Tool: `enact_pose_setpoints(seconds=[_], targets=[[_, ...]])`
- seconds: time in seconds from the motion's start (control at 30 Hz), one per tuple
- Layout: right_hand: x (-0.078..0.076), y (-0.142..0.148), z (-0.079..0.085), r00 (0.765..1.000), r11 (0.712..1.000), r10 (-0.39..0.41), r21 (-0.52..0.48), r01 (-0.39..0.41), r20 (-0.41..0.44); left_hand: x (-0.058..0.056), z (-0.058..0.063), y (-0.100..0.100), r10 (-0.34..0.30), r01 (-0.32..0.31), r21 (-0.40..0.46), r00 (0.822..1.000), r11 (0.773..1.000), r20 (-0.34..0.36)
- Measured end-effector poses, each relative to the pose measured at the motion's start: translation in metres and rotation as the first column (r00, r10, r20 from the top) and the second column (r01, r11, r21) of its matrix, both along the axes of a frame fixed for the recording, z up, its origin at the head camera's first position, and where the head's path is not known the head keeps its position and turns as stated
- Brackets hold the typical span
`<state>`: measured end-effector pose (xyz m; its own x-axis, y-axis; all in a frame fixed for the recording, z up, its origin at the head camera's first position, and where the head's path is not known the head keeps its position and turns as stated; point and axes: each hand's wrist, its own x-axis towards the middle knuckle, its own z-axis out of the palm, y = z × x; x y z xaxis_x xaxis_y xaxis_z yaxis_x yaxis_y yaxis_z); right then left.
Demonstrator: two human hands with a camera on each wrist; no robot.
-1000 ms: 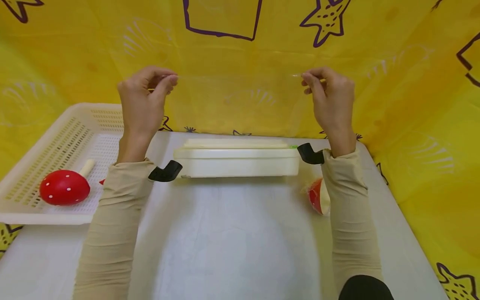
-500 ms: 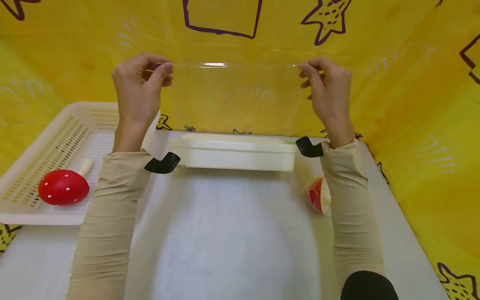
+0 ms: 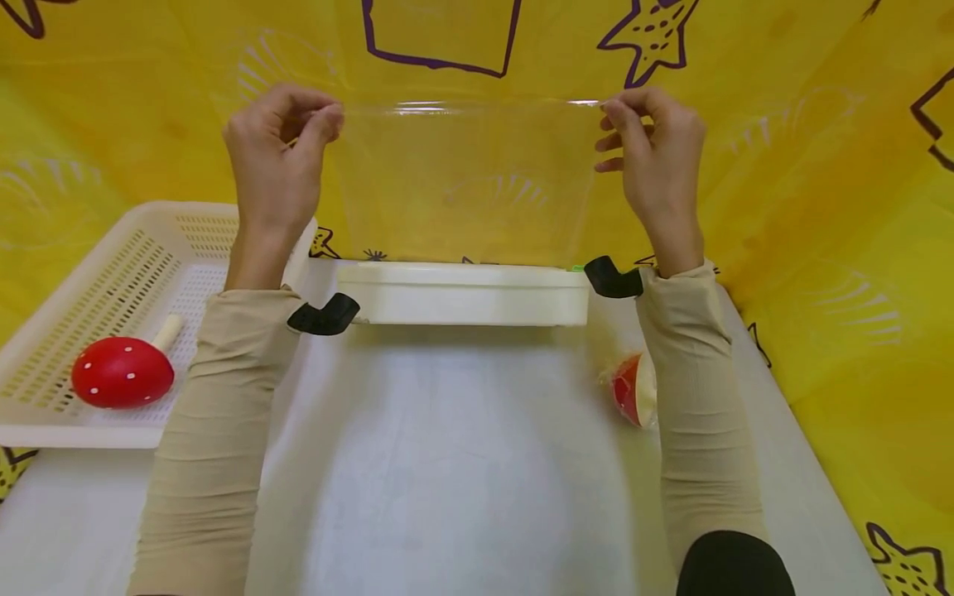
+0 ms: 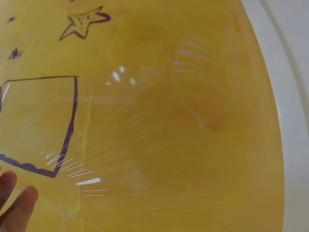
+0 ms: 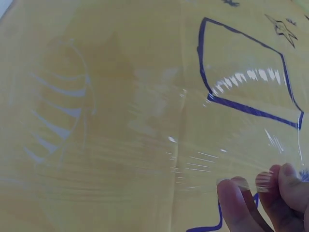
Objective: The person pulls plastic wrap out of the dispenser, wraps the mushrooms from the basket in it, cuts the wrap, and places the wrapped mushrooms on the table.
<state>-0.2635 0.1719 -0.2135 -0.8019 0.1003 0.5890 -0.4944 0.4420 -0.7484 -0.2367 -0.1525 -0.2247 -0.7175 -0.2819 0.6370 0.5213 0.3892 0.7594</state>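
Observation:
A clear sheet of plastic wrap [image 3: 462, 182] stretches between both raised hands and hangs down toward a long white dispenser box [image 3: 462, 303] at the table's back. My left hand [image 3: 274, 178] pinches the film's upper left corner between thumb and fingers. At the upper right corner, my right hand [image 3: 663, 178] pinches it the same way, its other fingers spread apart. In the right wrist view the film [image 5: 193, 154] shows bright creases running toward the pinching thumb [image 5: 293, 186]. Creases also fan across the film [image 4: 145, 159] in the left wrist view, where only some fingertips [image 4: 21, 208] show.
A white perforated basket [image 3: 89, 436] on the left holds a red, white-dotted ball-like thing [image 3: 122, 372] with a pale stem. Beside the right forearm lies a red and cream piece [image 3: 628, 389] in clear wrap. Yellow patterned cloth [image 3: 842, 207] surrounds the white table [image 3: 462, 463].
Both hands have risen, drawing the plastic wrap higher. The white box has shifted toward the back and tilted, with less of its top showing. The right hand's lower fingers have spread.

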Motion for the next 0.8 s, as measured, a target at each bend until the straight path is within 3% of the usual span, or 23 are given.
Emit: enact_pose_setpoints(seconds=[0.37, 0.57, 0.7, 0.8], targets=[[0.003, -0.004, 0.01, 0.999, 0.993, 0.042, -0.111, -0.044, -0.023, 0.002, 0.001, -0.003, -0.051, 0.055, 0.059, 0.997, 0.997, -0.062], [0.008, -0.006, 0.019, 0.998, 0.989, 0.046, -0.14, -0.052, -0.051, 0.002, 0.004, -0.001, -0.048, 0.062, 0.098, 0.989, 0.993, -0.142], [0.009, -0.006, 0.021, 0.996, 0.987, 0.049, -0.148, -0.059, -0.069, 0.0, 0.004, -0.001, -0.04, 0.053, 0.055, 0.977, 0.997, -0.208], [0.009, -0.006, 0.018, 0.998, 0.99, 0.033, -0.136, -0.041, -0.062, -0.001, 0.002, -0.001, -0.06, 0.067, 0.025, 0.978, 0.997, -0.199]])
